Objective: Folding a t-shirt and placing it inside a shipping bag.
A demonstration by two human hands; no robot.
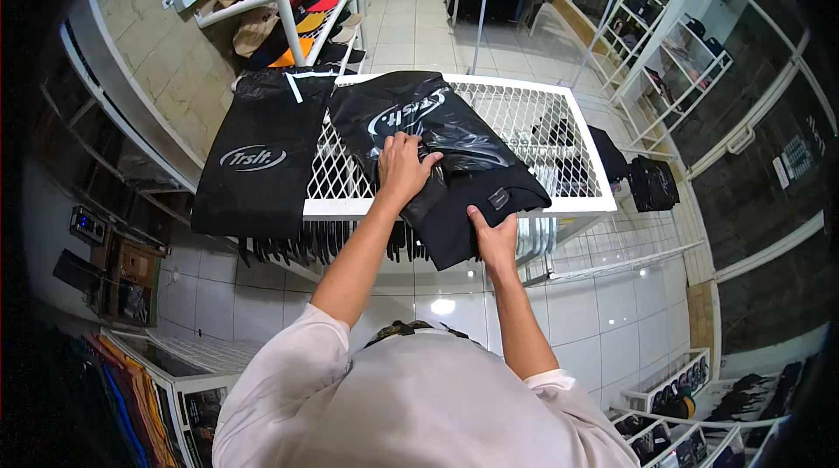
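Observation:
A glossy black plastic bag with white oval printing lies at an angle on the white mesh-topped table. My left hand grips the bag near its open end, fingers bent over the plastic. A folded black garment with a small dark label sticks partly out of the bag, past the table's front edge. My right hand holds this garment by its near right edge, thumb on top. How much of the garment lies inside the bag is hidden by the plastic.
Another black bag with similar printing lies flat at the table's left end. Black hangers hang beneath the front edge. Cap shelves stand behind left, glass doors to the right. A low display rack is near right.

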